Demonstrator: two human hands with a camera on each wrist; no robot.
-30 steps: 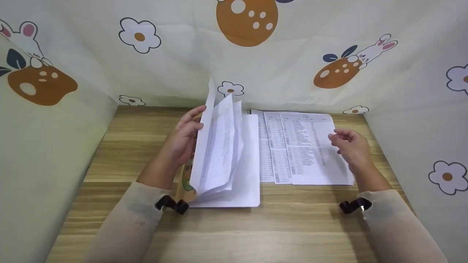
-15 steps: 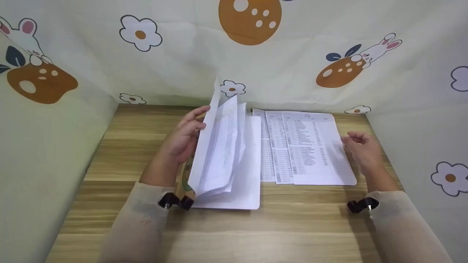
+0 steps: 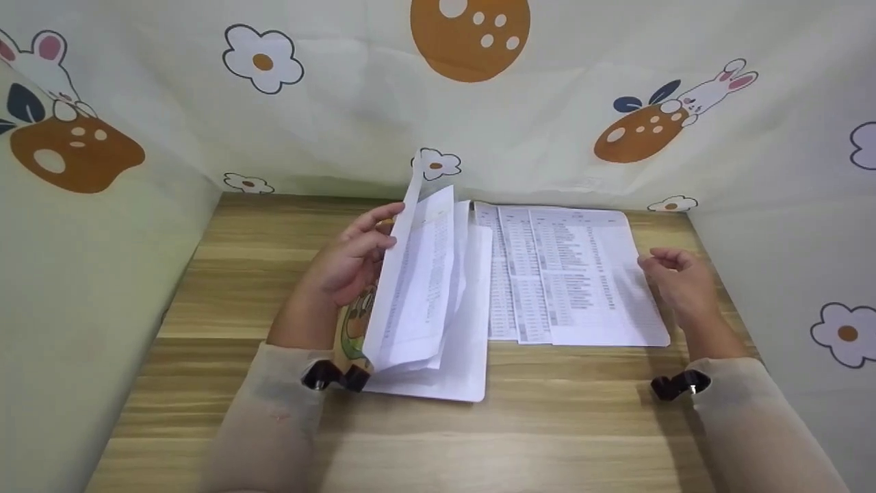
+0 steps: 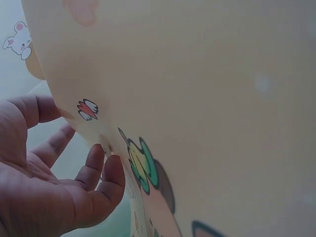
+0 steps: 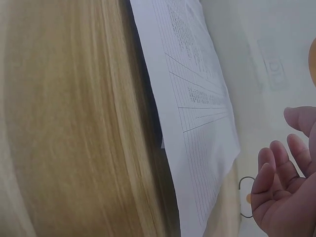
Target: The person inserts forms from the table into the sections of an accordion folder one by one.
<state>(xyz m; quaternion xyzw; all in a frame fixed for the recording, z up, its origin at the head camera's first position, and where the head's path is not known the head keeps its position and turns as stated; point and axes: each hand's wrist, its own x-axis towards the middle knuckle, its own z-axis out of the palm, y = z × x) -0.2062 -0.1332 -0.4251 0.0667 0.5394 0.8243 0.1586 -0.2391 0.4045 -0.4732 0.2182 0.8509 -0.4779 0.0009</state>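
Wood-grained table [image 3: 547,438] below, printed fabric [image 3: 342,103] behind. Grips the upright cover [image 3: 394,274] of the booklet [image 3: 428,287] with the left hand [image 3: 342,263], closing thumb and fingers on its edge, with pages [image 3: 441,274] spread to the right of the fingertips. Tips that cover slightly farther right than a second ago. Has just drawn the right hand [image 3: 684,287] outward to the right edge of the overlapping sheets [image 3: 575,274], with fingers loosely bent and holding nothing. Leaves supporting the booklet, seemingly, to the left hand alone.
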